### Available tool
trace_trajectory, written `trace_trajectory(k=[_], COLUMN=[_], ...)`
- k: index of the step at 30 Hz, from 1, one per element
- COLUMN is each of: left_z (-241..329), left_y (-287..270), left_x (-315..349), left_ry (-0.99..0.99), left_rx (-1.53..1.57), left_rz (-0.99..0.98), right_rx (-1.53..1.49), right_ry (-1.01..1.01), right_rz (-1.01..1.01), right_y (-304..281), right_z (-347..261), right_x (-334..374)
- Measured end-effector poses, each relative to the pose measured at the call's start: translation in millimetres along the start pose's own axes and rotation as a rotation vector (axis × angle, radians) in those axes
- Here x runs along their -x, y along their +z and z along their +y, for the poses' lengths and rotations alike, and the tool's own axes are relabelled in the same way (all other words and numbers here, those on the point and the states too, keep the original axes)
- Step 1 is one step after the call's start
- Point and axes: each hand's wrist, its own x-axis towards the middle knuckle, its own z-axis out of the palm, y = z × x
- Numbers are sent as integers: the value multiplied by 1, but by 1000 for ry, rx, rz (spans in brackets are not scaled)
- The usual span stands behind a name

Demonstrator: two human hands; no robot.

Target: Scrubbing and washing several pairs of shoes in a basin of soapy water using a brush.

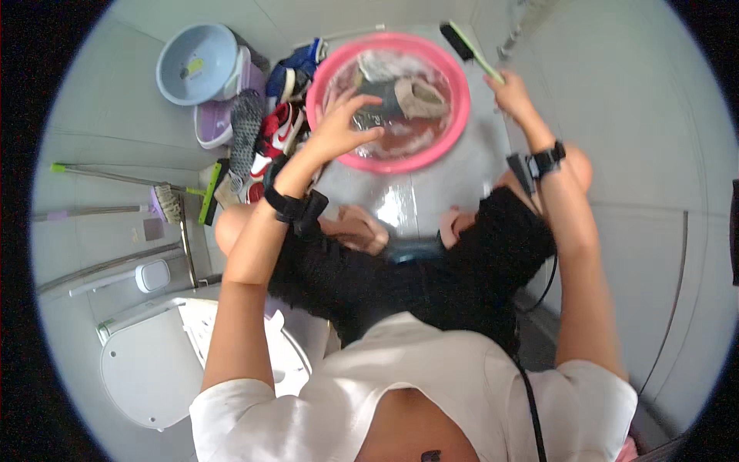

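**One shoe (422, 100), just right of left hand (342, 127)**

In pink basin (460, 96), long axis seemingly left to right; nearer to left hand than right hand (509, 96). Left fingers spread and curved; contact impossible to tell. Right fingers closed around one brush (476, 52), slanting far-left. Counted: one pink basin; one blue basin (169, 58), far left; other soaking pieces uncountable.

White short-sleeved top (323, 400), black shorts (385, 289), boxy black wrist straps (547, 159), black cable (533, 400).
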Motion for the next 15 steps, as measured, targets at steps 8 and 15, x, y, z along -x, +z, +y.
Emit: trace_trajectory(k=[8,15], left_z=[154,147], left_y=[63,97], left_x=[93,145], left_ry=[372,652], left_rx=[200,-144], left_rz=[-845,-705], right_rx=[-167,-96], right_ry=[127,146], right_rz=[38,-59], right_y=[1,28], right_z=[40,24], right_x=[-34,-22])
